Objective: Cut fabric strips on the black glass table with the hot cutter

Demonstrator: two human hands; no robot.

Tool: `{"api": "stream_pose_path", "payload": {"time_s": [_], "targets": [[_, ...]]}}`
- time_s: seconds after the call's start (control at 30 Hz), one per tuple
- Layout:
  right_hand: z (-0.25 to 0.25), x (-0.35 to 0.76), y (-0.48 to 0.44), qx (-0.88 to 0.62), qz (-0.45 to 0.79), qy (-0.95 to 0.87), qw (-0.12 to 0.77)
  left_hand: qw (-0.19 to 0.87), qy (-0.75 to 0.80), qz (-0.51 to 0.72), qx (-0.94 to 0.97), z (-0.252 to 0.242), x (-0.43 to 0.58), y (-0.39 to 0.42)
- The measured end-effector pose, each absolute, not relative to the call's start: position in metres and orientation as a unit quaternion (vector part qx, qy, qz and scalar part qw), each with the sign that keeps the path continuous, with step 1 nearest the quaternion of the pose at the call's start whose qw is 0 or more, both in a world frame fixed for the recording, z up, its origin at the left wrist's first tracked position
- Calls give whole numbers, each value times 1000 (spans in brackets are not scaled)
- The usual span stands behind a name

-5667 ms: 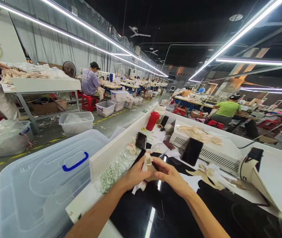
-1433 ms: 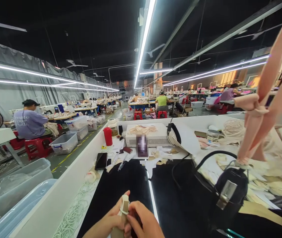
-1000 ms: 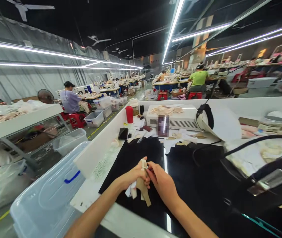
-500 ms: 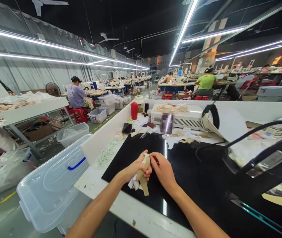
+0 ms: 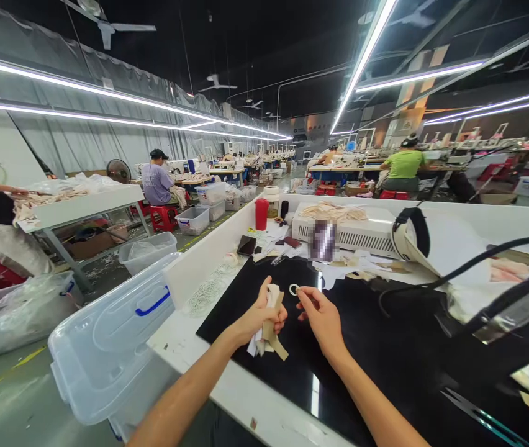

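Clutching beige bundle (image 5: 272, 300) in person's left hand (image 5: 259, 318), long axis pointing forward; grip of right hand (image 5: 323, 315) pinches white ring (image 5: 291, 289), just right of bundle's far end, apart; both above black surface (image 5: 287, 379).

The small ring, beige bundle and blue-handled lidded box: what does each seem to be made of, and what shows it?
Small ring: perhaps elastic or plastic, a pale, dull loop; too small to be sure.
Beige bundle: probably fabric, matt, with flat loose ends hanging; thin card is possible.
Blue-handled lidded box: likely plastic, smooth and translucent, with moulded-looking ridges on top.
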State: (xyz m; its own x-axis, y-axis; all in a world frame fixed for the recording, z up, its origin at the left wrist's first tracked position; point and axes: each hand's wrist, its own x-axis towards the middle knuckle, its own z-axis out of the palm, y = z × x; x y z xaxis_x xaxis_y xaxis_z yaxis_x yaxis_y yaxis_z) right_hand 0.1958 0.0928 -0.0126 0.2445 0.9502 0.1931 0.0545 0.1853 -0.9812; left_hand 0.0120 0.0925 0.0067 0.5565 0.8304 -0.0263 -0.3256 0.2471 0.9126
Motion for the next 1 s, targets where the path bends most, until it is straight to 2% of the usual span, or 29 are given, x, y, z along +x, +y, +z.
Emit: {"api": "stream_pose_path", "payload": {"time_s": [0.23,0.47,0.63,0.87,1.0], "targets": [[-2,199,82,-525,418,-453,587,736,288,477,384,3,25,91],[10,202,86,-555,392,-477,558,756,293,522,264,0,34,95],[37,172,138,-531,360,-582,499,772,293,527,203,-5,40,100],[46,94,203,-466,303,-753,352,779,298,532,150,-8,45,99],[47,89,202,-467,265,-769,347,788,291,525,135,-2,41,97]]}}
